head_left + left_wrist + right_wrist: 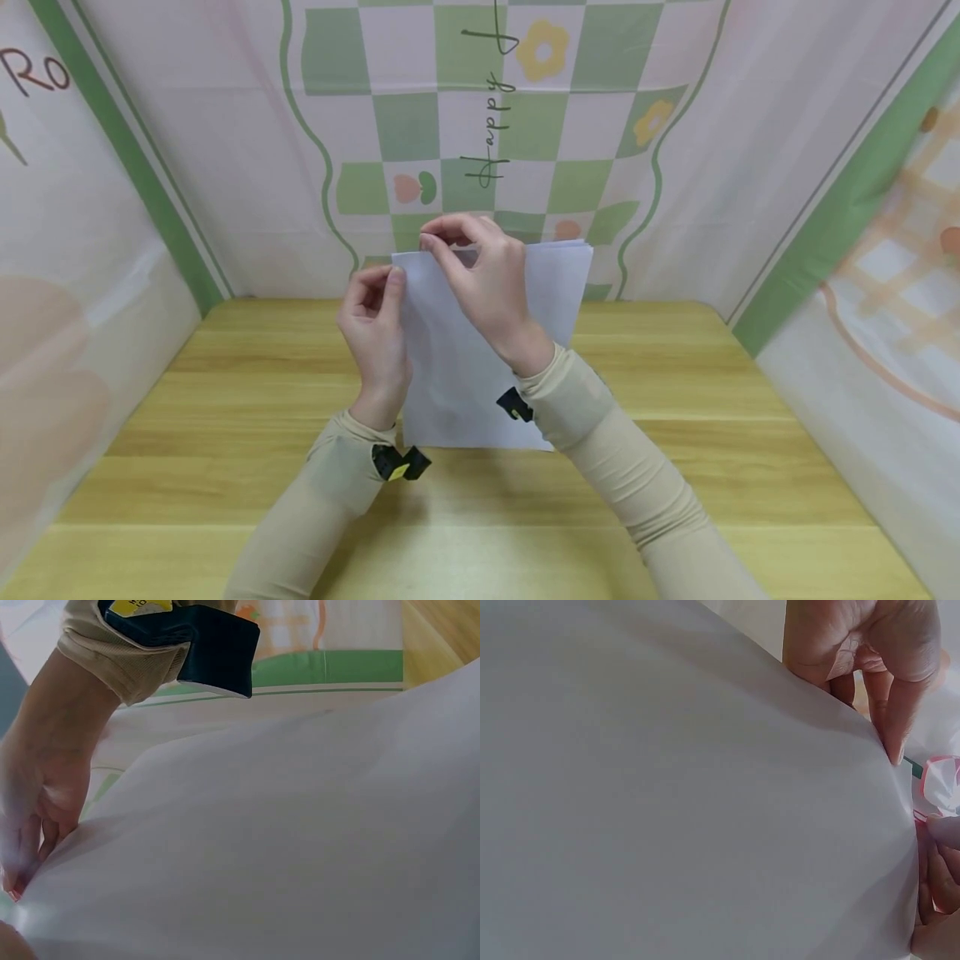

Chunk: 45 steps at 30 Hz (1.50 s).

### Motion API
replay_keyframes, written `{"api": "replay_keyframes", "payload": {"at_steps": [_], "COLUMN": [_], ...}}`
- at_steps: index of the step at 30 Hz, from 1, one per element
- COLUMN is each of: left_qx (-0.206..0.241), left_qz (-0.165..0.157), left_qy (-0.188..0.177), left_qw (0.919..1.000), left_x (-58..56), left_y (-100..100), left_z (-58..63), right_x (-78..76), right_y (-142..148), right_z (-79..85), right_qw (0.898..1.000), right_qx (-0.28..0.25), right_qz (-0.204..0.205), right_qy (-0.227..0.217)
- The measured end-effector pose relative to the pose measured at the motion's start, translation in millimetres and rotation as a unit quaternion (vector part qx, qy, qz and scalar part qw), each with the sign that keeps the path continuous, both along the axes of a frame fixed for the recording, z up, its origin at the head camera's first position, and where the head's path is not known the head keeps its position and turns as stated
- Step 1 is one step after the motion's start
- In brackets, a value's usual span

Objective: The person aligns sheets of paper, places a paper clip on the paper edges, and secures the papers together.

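Several white paper sheets (450,358), stacked together, are held upright above the table. My left hand (377,333) pinches their upper left corner between thumb and fingers. At the top edge, just right of that corner, my right hand (487,283) pinches a thin red piece that looks like a paper clip (921,816); its full shape is hidden. In the left wrist view, the right hand (49,780) reaches down to the edge of the paper (262,840). The right wrist view shows the left hand (870,652) on the paper's edge (705,780), with the right fingertips below it.
A wood-grain table (225,433) lies beneath the paper. Behind it hangs a green-and-white checked cloth (532,125) with flowers and lettering. Printed cloth walls (97,292) stand at both sides. Each sleeve carries a small black wrist camera (401,462).
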State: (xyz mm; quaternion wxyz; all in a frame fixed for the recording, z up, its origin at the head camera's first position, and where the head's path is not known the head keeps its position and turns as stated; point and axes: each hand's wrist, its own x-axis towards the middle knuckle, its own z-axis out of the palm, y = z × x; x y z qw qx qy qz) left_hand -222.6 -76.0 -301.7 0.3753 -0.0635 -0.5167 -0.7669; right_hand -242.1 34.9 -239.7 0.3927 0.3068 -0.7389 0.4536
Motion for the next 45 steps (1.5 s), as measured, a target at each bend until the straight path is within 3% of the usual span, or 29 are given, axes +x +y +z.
{"api": "replay_keyframes", "payload": {"at_steps": [45], "left_qx": [-0.042], "left_qz": [0.016], "left_qy": [-0.004], "left_qw": [0.9990], "left_x": [-0.5], "left_y": [1.8], "left_z": [0.7], "right_x": [-0.6], "right_y": [1.2], "right_z": [-0.2], "right_qw": [1.000], "right_qx": [0.027], "right_qz": [-0.003], "right_qy": [-0.007]}}
